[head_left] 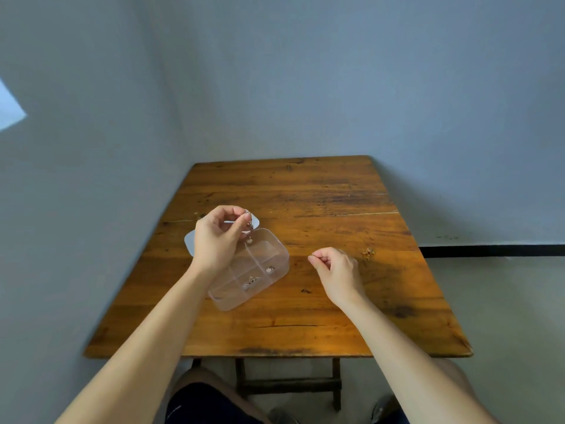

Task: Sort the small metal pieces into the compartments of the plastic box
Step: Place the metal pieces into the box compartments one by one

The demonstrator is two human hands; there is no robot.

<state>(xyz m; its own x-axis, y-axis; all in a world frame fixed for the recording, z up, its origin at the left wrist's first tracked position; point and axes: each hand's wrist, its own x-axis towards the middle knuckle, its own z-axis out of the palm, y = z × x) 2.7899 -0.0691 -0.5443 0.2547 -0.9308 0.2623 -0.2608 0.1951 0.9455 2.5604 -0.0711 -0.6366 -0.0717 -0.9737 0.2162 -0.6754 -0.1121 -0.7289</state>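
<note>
Currently, the left hand (218, 237) is pinching a metal piece (248, 218) directly above the plastic box (253, 267) beneath it, while the right hand (334, 267) is resting loosely curled; releasing off-centre risks the wrong compartment.

A clear, glossy rectangular plastic box (253, 270) sits on a worn, scuffed, orange-brown wooden table (305, 316); small, shiny gold metal pieces (367, 253) lie nearby.

No readable text, label or number anywhere on box, table or wall.
</note>
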